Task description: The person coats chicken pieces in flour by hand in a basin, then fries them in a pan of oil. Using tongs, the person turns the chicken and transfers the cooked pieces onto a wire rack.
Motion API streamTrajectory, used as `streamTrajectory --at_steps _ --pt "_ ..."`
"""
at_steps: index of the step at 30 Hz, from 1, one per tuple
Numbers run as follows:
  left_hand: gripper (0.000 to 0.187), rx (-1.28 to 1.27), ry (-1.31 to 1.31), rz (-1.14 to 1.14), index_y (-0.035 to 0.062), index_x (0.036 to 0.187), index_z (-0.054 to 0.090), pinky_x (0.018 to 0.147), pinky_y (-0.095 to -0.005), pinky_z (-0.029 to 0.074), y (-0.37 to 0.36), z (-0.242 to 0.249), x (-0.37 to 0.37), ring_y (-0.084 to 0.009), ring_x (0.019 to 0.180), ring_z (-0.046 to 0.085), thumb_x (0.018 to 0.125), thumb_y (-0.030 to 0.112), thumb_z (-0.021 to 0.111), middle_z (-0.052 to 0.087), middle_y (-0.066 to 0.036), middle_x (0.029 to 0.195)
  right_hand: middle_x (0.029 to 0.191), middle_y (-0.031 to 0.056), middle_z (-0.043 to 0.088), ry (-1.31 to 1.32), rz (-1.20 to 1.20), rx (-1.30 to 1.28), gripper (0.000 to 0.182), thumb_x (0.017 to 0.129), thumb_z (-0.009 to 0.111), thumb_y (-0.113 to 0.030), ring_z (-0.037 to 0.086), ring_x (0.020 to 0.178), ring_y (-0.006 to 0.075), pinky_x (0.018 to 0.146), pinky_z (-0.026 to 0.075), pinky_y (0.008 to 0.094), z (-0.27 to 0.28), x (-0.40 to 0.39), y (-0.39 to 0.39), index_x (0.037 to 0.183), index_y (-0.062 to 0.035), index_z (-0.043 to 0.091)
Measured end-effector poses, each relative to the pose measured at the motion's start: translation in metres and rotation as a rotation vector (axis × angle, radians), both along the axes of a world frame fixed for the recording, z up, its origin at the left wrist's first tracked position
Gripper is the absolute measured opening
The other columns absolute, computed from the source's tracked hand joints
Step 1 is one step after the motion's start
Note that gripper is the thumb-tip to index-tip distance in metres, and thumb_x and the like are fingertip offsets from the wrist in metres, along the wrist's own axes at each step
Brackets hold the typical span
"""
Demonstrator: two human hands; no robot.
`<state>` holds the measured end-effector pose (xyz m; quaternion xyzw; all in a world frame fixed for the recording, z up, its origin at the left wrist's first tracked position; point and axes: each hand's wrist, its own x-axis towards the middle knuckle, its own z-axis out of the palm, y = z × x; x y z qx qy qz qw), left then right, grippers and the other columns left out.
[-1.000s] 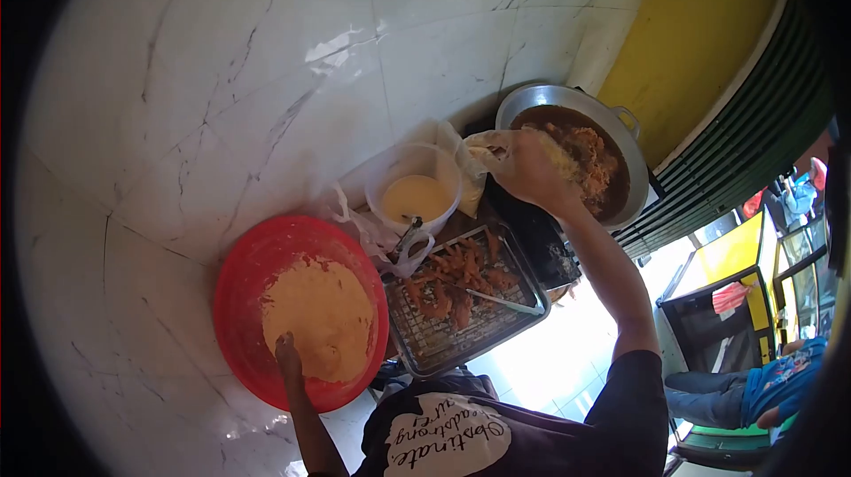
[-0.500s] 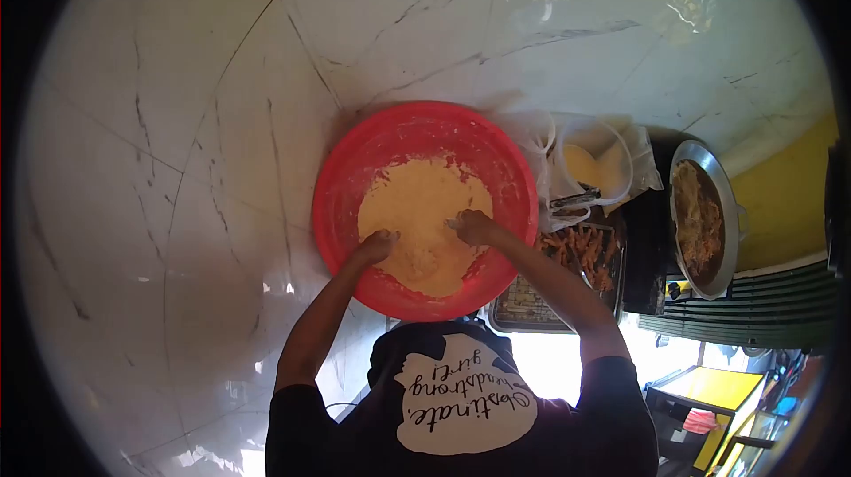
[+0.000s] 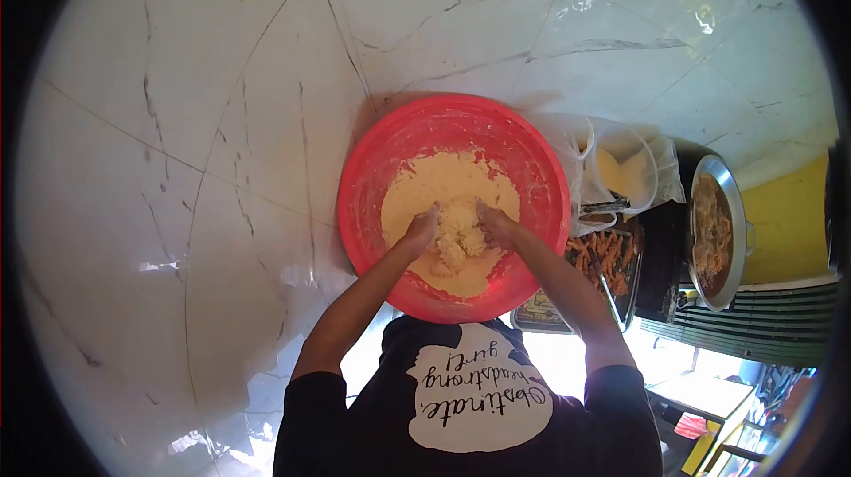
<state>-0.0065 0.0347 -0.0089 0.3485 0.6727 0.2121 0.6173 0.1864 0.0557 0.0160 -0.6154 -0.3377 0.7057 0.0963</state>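
A big red basin [image 3: 363, 136] holds pale yellow flour [image 3: 425, 177]. Between my hands is a lumpy clump of flour-coated pieces [image 3: 458, 233]. My left hand [image 3: 424, 227] curls against the clump's left side, its fingertips whitened with flour. On the opposite side, my right hand [image 3: 496, 224] is cupped against the same clump, its fingers also floury. What the pieces are under the flour cannot be made out.
Right of the basin stand a clear tub [image 3: 645, 174] with pale contents and a plastic bag [image 3: 581, 167]. Fried pieces [image 3: 613, 257] lie on a rack tray with tongs. A metal pan [image 3: 733, 255] of frying food is farther right. Tiled wall [image 3: 257, 122] surrounds the basin.
My hands have come closer together, and a coated clump now shows between them. The whole view has shifted, so the basin appears farther right.
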Motion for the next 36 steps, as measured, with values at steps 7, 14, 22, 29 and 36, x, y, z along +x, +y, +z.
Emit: streamTrajectory --at_steps 7,14,22,29,36 --pt "0.058 0.027 0.148 -0.270 -0.0051 0.113 0.055 0.091 -0.0408 0.041 -0.002 -0.022 -0.007 -0.0356 0.110 0.053 0.092 0.046 0.037 0.056 -0.026 0.117 0.124 0.0247 0.047 -0.344 0.246 0.457 0.066 0.084 0.061 -0.035 0.055 0.106 0.0346 0.092 0.044 0.0371 0.030 -0.009 -0.001 0.135 -0.0016 0.035" --pt "0.045 0.039 0.053 -0.270 -0.0015 0.096 0.062 0.072 -0.0342 0.045 -0.016 -0.030 0.009 -0.0201 0.078 0.059 0.094 0.037 0.039 0.063 -0.014 0.086 0.109 0.0225 0.051 -0.578 0.849 0.887 0.076 0.076 0.067 -0.017 0.055 0.103 0.0318 0.088 0.046 0.0392 -0.005 0.003 0.001 0.140 -0.0090 0.029" --pt "0.043 0.096 0.452 -0.685 -0.0020 0.108 0.057 0.087 -0.0443 0.045 -0.024 0.014 0.007 -0.0365 0.102 0.059 0.085 0.032 0.045 0.061 -0.024 0.106 0.096 0.0180 0.062 -0.467 0.837 0.688 0.035 0.074 0.067 -0.025 0.061 0.094 0.0342 0.082 0.049 0.0402 0.031 -0.014 -0.020 0.103 -0.0064 0.061" --pt "0.027 0.205 0.359 -0.767 -0.0018 0.083 0.062 0.065 -0.0398 0.046 -0.023 -0.041 -0.002 -0.0296 0.071 0.062 0.079 0.022 0.049 0.064 -0.020 0.079 0.101 0.0164 0.063 -0.693 0.987 0.692 0.033 0.070 0.070 -0.025 0.062 0.093 0.0328 0.080 0.050 0.0401 0.029 -0.023 -0.041 0.097 -0.0068 0.063" --pt "0.025 0.272 0.273 -0.664 -0.0040 0.079 0.062 0.062 -0.0369 0.046 -0.027 -0.033 -0.004 -0.0247 0.065 0.061 0.080 0.016 0.046 0.063 -0.017 0.072 0.093 0.0176 0.065 -0.362 0.821 0.571 0.027 0.068 0.072 -0.019 0.062 0.093 0.0318 0.080 0.050 0.0381 0.038 0.007 -0.028 0.090 -0.0049 0.064"
